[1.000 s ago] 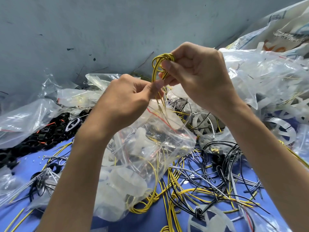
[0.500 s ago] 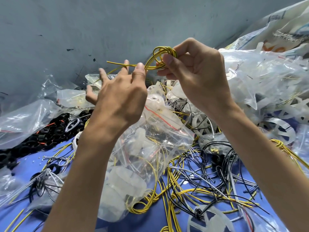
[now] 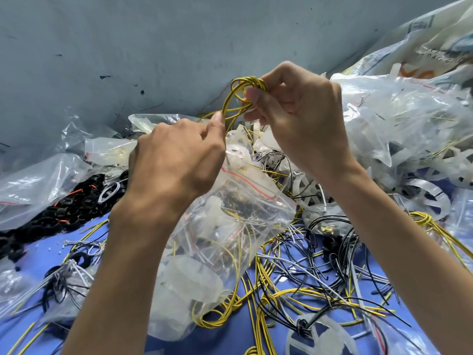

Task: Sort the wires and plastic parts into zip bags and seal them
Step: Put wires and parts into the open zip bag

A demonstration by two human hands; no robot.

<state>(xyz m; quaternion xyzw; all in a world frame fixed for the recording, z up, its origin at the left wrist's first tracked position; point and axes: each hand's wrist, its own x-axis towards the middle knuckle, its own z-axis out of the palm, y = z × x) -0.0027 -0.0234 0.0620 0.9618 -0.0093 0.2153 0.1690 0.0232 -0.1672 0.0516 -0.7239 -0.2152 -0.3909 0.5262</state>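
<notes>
Coil (image 3: 249, 79), yellow wire | L hand (image 3: 176, 160) + R hand (image 3: 299, 116) pinch | zip bag (image 3: 230, 226) below

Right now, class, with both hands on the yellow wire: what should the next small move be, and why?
Probably wind the loose tail round the yellow wire coil: the right hand pinches its loops, the left hand pinches the tail, and the zip bag lies just below.

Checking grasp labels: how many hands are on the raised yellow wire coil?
2. The right hand pinches the yellow wire coil at its top loop; the left hand pinches the lower strands just below. Neither grip point is fully visible behind the fingers.
</notes>
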